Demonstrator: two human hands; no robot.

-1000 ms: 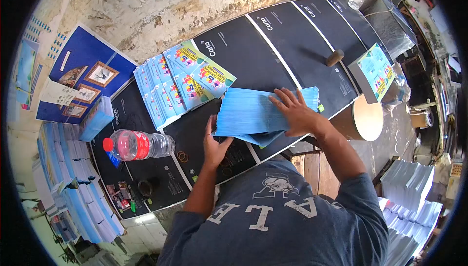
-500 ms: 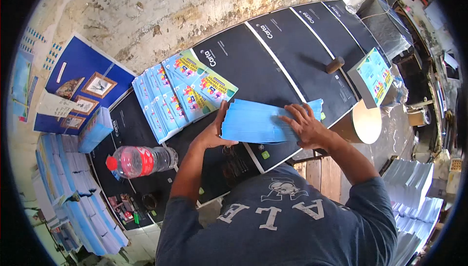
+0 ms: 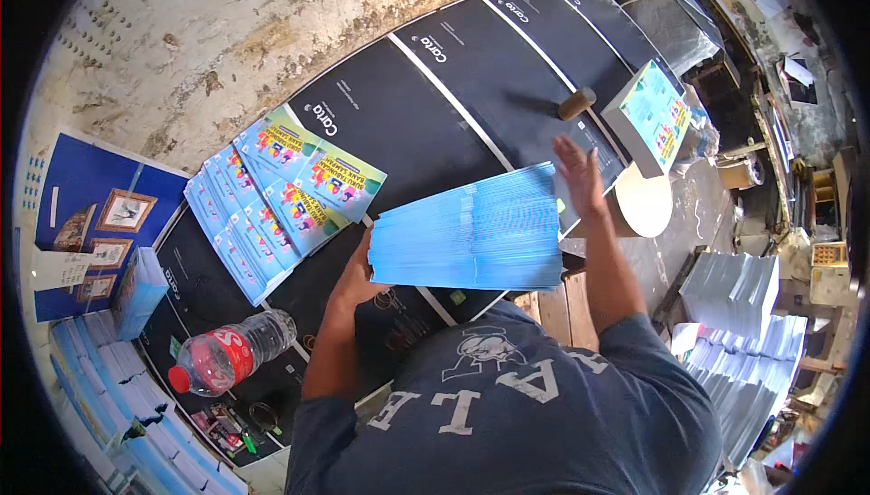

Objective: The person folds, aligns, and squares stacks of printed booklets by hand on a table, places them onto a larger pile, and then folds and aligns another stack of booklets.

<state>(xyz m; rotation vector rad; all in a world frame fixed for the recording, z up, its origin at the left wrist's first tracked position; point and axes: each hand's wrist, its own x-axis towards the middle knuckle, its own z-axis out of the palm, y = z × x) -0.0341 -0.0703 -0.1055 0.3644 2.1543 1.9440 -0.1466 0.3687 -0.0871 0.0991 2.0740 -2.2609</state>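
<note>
A thick stack of blue-edged sheets or booklets (image 3: 467, 234) stands on the black table (image 3: 435, 132), its many edges facing up and fanned wider at the right end. My left hand (image 3: 355, 273) is around the stack's left end, its fingers partly hidden. Just off the right end, my right hand (image 3: 580, 178) is raised with its fingers stretched out, holding nothing. To the left of the stack, printed booklets with blue and yellow covers (image 3: 290, 191) lie spread and overlapping.
A water bottle (image 3: 231, 353) lies at the left. Toward the right are a wooden cylinder (image 3: 576, 103), a booklet stack (image 3: 648, 119) and a round stool-like top (image 3: 643, 200). Paper piles (image 3: 739, 341) stand lower right; rubber bands lie near my left hand.
My right hand has come off the top of the stack and moved to its right end, fingers open. The blue edges now look wider and more fanned. The camera view has shifted.
</note>
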